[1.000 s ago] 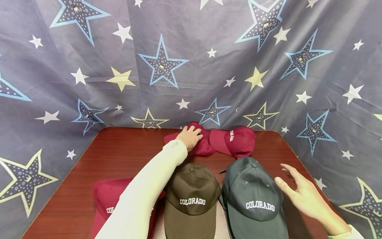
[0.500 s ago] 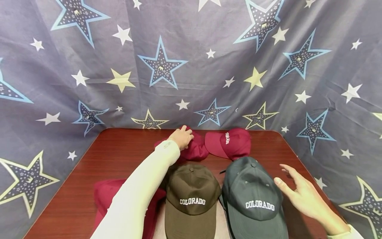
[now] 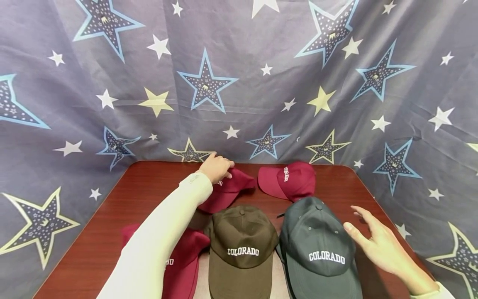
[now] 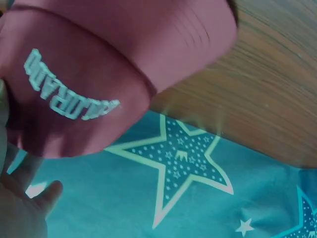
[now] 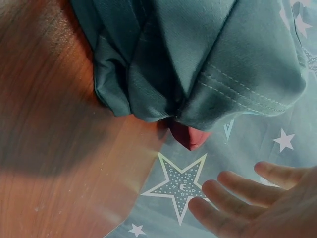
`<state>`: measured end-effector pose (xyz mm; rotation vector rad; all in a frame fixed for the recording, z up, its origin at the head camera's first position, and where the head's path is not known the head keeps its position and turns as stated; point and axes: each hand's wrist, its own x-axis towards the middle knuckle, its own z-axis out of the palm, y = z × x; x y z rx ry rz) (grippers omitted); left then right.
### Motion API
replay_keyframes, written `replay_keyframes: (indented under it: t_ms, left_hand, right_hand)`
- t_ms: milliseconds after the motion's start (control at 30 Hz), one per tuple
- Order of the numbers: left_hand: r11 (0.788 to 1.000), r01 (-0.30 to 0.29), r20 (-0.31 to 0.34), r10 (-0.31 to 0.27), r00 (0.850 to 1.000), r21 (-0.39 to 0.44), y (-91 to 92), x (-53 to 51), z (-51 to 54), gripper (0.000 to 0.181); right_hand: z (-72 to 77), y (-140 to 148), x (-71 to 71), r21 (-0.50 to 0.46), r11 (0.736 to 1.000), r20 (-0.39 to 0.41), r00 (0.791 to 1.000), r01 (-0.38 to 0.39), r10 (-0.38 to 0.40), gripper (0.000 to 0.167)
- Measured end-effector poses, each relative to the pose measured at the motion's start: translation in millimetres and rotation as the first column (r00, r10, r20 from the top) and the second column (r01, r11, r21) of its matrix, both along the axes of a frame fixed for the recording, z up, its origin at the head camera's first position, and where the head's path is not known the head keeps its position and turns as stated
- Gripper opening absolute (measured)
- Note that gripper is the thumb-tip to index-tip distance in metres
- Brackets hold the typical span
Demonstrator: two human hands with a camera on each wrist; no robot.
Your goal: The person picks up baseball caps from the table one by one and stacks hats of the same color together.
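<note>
At the back of the table my left hand (image 3: 217, 168) grips a red baseball cap (image 3: 233, 185) by its crown. The left wrist view shows that red cap (image 4: 84, 94) tilted up, white lettering toward the camera, with some fingers hidden behind it. Beside the dark grey-green cap (image 3: 317, 236) my right hand (image 3: 381, 245) hovers with fingers apart, holding nothing. A brown cap (image 3: 242, 232) stands left of the grey-green one, lettered COLORADO. Another red cap (image 3: 183, 265) at front left is partly covered by my left sleeve.
One more red cap (image 3: 296, 180) lies on its side at the back right. The brown wooden table (image 3: 149, 178) ends against a grey curtain (image 3: 239, 83) printed with stars. A pale surface (image 3: 278, 274) shows between the front caps.
My left hand has moved left along the table's back. The red cap in it has turned, so its brim now points right and its lettering shows. My right hand has stayed put.
</note>
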<state>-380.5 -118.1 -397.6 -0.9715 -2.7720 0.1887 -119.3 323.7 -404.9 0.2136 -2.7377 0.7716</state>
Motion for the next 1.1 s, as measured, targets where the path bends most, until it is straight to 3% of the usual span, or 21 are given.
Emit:
replay_keyframes:
  t_ms: [167,367,633,867,1100]
  left_hand:
    - [0.987,0.062,-0.108,-0.046,0.993,0.148,-16.4,4.6,12.7,0.024]
    - [0.954,0.074,-0.134,-0.036,0.99,0.292,-32.6,11.9,32.7,0.027]
    - [0.95,0.039,-0.14,0.005,0.99,0.31,-45.0,26.3,61.5,0.021]
    - [0.942,0.097,-0.16,-0.046,0.986,0.322,-50.3,41.7,80.4,0.019]
    - [0.955,0.082,-0.157,-0.037,0.987,0.286,-60.0,62.8,97.2,0.019]
  right_hand:
    - [1.7,1,-0.5,-0.005,1.0,0.004,1.0,-0.003,0.003,0.059]
    - [4.1,-1,-1.3,-0.009,1.0,-0.009,1.0,-0.012,0.012,0.059]
    - [6.2,-3,-1.3,-0.005,1.0,-0.026,1.0,-0.013,0.013,0.059]
    - [6.3,-2,-0.9,-0.01,1.0,-0.023,1.0,-0.011,0.011,0.058]
    - [5.5,-2,-1.6,0.003,1.0,-0.014,1.0,-0.007,0.007,0.059]
